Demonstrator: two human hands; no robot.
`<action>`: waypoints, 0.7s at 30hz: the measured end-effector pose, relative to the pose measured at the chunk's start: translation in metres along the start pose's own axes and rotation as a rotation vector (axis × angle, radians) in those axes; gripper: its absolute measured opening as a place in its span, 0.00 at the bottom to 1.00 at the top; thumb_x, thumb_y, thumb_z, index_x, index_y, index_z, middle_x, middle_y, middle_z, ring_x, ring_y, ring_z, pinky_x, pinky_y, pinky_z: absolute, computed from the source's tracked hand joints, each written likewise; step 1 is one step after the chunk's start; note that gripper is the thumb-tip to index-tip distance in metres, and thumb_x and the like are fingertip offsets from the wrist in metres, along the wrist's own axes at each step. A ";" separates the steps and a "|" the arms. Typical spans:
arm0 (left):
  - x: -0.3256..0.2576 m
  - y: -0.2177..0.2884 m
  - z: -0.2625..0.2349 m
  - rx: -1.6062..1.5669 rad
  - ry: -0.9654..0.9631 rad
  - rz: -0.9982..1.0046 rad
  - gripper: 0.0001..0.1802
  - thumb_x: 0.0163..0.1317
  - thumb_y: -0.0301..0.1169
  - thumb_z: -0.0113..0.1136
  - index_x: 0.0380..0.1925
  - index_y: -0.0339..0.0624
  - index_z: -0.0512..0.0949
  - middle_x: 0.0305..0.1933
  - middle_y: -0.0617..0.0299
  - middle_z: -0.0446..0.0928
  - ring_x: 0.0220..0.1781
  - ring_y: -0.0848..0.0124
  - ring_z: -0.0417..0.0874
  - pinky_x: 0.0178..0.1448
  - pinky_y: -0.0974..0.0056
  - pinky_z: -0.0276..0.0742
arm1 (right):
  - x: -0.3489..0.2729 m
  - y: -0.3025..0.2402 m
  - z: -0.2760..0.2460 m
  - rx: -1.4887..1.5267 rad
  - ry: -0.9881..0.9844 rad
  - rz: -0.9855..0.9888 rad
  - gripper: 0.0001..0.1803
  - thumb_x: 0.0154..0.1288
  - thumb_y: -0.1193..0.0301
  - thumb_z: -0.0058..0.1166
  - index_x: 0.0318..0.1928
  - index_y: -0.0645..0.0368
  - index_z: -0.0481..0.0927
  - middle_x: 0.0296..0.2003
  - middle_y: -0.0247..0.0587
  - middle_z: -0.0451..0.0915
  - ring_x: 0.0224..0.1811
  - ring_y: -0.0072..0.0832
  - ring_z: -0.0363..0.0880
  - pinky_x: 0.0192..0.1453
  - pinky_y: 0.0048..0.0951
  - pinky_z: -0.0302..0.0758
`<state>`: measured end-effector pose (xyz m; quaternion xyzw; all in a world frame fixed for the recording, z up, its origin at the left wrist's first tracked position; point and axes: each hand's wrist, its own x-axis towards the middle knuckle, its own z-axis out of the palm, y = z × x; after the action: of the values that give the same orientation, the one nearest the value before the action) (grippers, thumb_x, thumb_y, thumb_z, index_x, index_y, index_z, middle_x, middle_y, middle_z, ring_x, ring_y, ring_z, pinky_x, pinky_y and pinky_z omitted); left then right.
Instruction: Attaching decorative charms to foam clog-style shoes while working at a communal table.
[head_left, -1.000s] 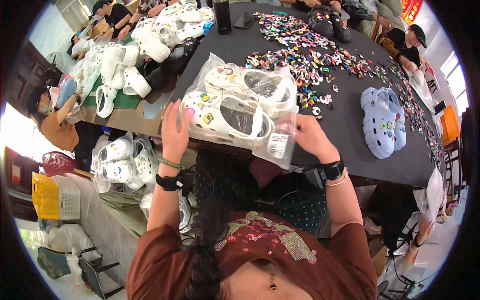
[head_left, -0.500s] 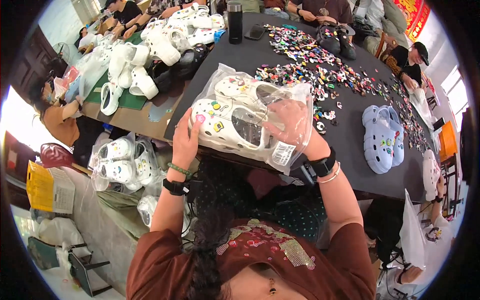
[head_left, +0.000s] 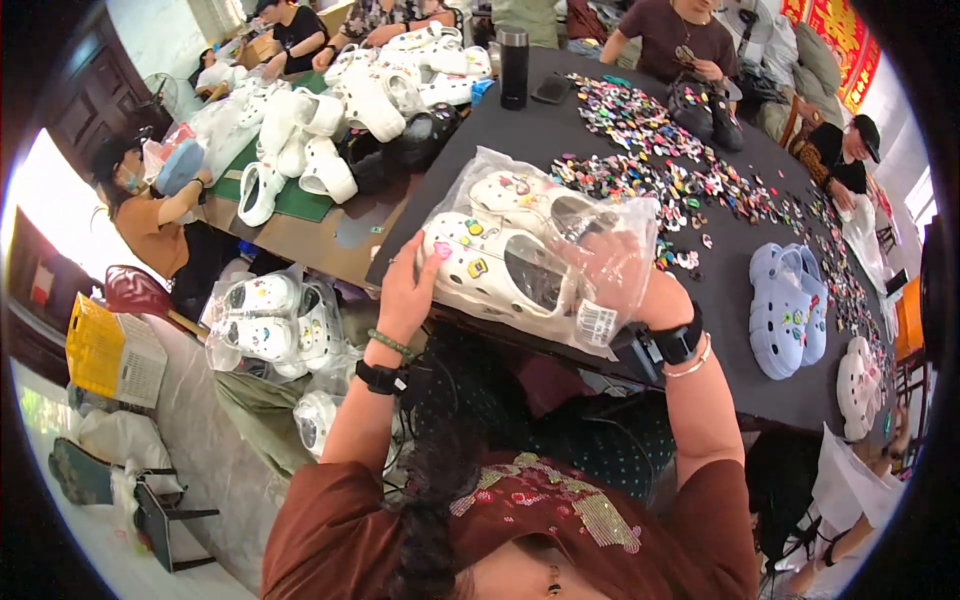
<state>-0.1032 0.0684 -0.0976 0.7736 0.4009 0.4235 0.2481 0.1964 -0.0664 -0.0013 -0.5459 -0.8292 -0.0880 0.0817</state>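
Observation:
A clear plastic bag [head_left: 545, 250] holds a pair of white clogs [head_left: 495, 265] dotted with small coloured charms. I hold it up over the near edge of the black table [head_left: 560, 130]. My left hand [head_left: 408, 290] grips the bag's left end, by the toe of the nearer clog. My right hand [head_left: 640, 285] is partly inside the bag's open right end, seen through the plastic. A white label sticks to the bag's lower right corner.
Several small charms [head_left: 660, 170] lie scattered across the table. A pale blue pair of clogs [head_left: 785, 310] sits to the right. White clogs [head_left: 360, 95] are piled at the far left, and bagged pairs [head_left: 265, 320] lie by my left. Other people sit around the table.
I have lifted the bagged clogs slightly and turned them toward me. My right hand has slid further into the bag's open end.

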 end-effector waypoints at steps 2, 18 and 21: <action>-0.002 -0.001 0.000 0.017 0.026 0.001 0.26 0.71 0.39 0.54 0.62 0.34 0.70 0.60 0.44 0.76 0.62 0.55 0.77 0.66 0.59 0.69 | 0.003 -0.005 -0.010 0.094 -0.004 -0.003 0.47 0.45 0.59 0.68 0.70 0.42 0.67 0.37 0.46 0.75 0.41 0.46 0.76 0.47 0.45 0.70; 0.004 0.004 -0.008 -0.077 0.006 -0.105 0.26 0.69 0.44 0.56 0.57 0.35 0.74 0.54 0.44 0.80 0.57 0.52 0.80 0.61 0.57 0.73 | 0.011 0.008 0.024 -0.102 0.132 -0.107 0.10 0.52 0.69 0.59 0.38 0.50 0.82 0.26 0.39 0.72 0.36 0.39 0.75 0.45 0.41 0.67; 0.008 0.005 -0.016 -0.120 0.000 -0.176 0.23 0.71 0.44 0.55 0.54 0.36 0.77 0.49 0.47 0.82 0.53 0.58 0.82 0.59 0.60 0.74 | 0.005 0.010 0.024 0.013 0.180 -0.059 0.10 0.47 0.71 0.61 0.34 0.50 0.82 0.29 0.39 0.74 0.37 0.39 0.75 0.47 0.43 0.66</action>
<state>-0.1120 0.0731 -0.0826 0.7190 0.4413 0.4235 0.3302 0.2028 -0.0526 -0.0232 -0.5107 -0.8348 -0.1336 0.1566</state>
